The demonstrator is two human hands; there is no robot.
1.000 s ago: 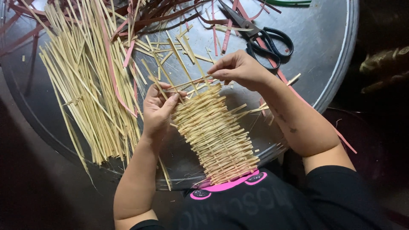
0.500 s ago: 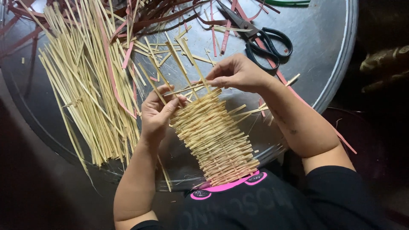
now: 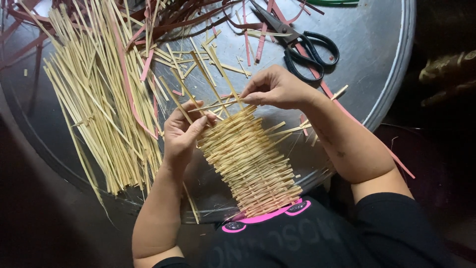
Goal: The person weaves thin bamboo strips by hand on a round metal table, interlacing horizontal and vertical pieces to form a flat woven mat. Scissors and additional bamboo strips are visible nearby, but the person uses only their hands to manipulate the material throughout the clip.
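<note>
A narrow woven mat of pale straw strips (image 3: 253, 164) lies on a round metal tray (image 3: 382, 59), reaching from the tray's middle to my chest. My left hand (image 3: 182, 133) presses its far left edge, fingers on the upright strips. My right hand (image 3: 275, 88) pinches a thin cross strip (image 3: 210, 105) at the mat's far end, between the loose upright strips (image 3: 208, 62).
A big pile of loose straw strips (image 3: 99, 94) covers the tray's left side, mixed with pink and dark red strips (image 3: 163, 22). Black-handled scissors (image 3: 305, 44) lie at the far right of the tray. The tray's rim curves close to my body.
The right hand has drawn the cross strip slightly down against the woven rows. The left hand's fingers shifted a little along the mat's edge. The mat stays in place.
</note>
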